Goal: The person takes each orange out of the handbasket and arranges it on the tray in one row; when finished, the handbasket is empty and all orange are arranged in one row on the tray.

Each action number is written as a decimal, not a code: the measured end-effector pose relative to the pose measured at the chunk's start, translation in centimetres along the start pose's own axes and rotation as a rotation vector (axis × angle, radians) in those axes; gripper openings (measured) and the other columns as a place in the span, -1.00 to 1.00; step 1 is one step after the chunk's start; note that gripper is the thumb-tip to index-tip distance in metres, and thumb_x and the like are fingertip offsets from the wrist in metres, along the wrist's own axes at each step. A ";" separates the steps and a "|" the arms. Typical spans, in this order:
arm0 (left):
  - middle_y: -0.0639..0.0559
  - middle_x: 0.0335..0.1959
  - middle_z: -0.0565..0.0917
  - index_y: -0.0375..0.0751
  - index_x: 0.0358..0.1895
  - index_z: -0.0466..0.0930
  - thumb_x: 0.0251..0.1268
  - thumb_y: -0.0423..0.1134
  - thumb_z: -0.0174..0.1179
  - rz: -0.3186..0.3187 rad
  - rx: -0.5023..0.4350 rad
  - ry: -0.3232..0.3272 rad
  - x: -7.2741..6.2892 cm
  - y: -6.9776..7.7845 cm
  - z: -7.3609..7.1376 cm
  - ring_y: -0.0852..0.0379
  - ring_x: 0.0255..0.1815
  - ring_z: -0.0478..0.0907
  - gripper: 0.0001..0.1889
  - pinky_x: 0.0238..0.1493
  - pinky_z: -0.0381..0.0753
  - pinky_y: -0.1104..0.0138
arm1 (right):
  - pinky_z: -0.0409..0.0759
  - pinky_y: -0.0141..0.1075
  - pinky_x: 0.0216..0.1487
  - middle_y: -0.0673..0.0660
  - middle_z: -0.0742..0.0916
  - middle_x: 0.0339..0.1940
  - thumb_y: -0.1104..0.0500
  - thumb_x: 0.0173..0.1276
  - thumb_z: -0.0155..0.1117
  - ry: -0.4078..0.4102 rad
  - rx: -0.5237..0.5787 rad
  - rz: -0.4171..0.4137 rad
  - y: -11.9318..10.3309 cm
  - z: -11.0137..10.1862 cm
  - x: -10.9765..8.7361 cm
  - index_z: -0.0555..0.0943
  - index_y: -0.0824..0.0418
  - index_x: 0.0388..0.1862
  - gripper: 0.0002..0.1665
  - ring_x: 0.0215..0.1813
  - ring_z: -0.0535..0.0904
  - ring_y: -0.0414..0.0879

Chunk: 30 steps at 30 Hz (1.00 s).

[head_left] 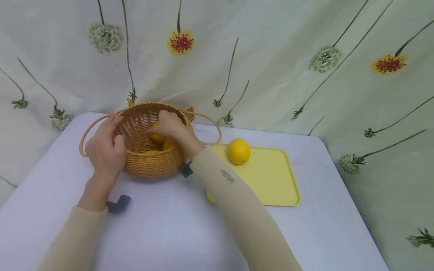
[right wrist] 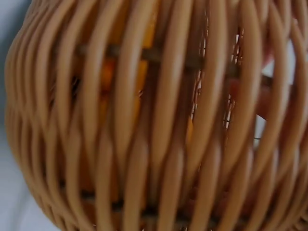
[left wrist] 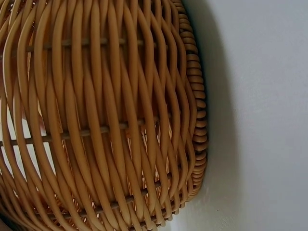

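Observation:
A round wicker basket [head_left: 152, 165] stands at the back left of the table, with several oranges in it. My left hand [head_left: 107, 148] grips its left rim. Reaching in over the right side, my right hand [head_left: 171, 125] has its fingers curled at an orange [head_left: 156, 137]; the fingertips are partly hidden. Two more oranges show low in the basket, one [head_left: 169, 143] under the right wrist and one [head_left: 152, 152] by the front rim. The basket's woven wall [left wrist: 110, 96] fills much of the left wrist view. Through the weave [right wrist: 168, 96] in the right wrist view, orange patches show.
Right of the basket lies a yellow tray [head_left: 271, 177], partly covered by the right forearm. A single orange [head_left: 239, 151] rests near its back left corner. The basket's loop handles [head_left: 217, 128] stick out on both sides. Behind the table hangs a flowered cloth [head_left: 271, 67].

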State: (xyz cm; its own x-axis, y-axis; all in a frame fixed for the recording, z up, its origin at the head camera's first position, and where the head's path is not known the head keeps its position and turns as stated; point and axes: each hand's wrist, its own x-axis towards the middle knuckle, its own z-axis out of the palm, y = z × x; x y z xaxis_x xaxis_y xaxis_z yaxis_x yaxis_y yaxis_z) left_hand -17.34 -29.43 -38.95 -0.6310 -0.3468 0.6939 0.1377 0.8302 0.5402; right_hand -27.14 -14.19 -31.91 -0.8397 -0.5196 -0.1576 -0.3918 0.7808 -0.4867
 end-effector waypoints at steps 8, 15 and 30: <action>-0.19 0.33 0.68 -0.27 0.27 0.69 0.20 -0.32 -0.16 -0.013 0.010 -0.005 0.1 -0.1 -0.4 -0.27 0.33 0.63 -0.39 -0.38 0.33 -0.01 | 0.53 -0.34 -0.04 0.00 0.68 0.01 -0.18 0.33 0.49 -0.085 -0.016 0.013 -0.7 1.0 1.5 0.54 0.18 0.23 -0.33 -0.02 0.59 -0.15; -0.19 0.34 0.67 -0.26 0.29 0.68 0.26 -0.27 -0.18 -0.012 0.008 -0.022 0.2 0.1 -0.2 -0.30 0.30 0.64 -0.39 -0.43 0.24 0.11 | 0.56 -0.37 -0.02 -0.02 0.64 0.03 -0.15 0.23 0.57 -0.180 -0.049 -0.020 -1.1 1.6 1.6 0.47 0.15 0.31 -0.20 0.01 0.58 -0.16; -0.18 0.34 0.68 -0.25 0.29 0.69 0.24 -0.28 -0.19 -0.020 0.010 -0.024 0.2 0.3 -0.2 -0.34 0.20 0.67 -0.39 -0.50 0.14 0.20 | 0.57 -0.41 -0.04 -0.07 0.60 -0.04 -0.17 0.09 0.69 -0.156 -0.140 0.037 -1.7 2.3 1.7 0.49 0.06 0.14 -0.23 0.01 0.54 -0.20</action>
State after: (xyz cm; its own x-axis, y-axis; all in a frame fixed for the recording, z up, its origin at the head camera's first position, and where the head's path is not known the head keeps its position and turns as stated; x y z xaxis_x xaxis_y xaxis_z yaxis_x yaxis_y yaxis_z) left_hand -17.26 -29.36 -38.53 -0.6514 -0.3532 0.6715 0.1176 0.8274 0.5492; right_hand -27.07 -17.17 -33.31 -0.7905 -0.5288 -0.3090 -0.4195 0.8351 -0.3560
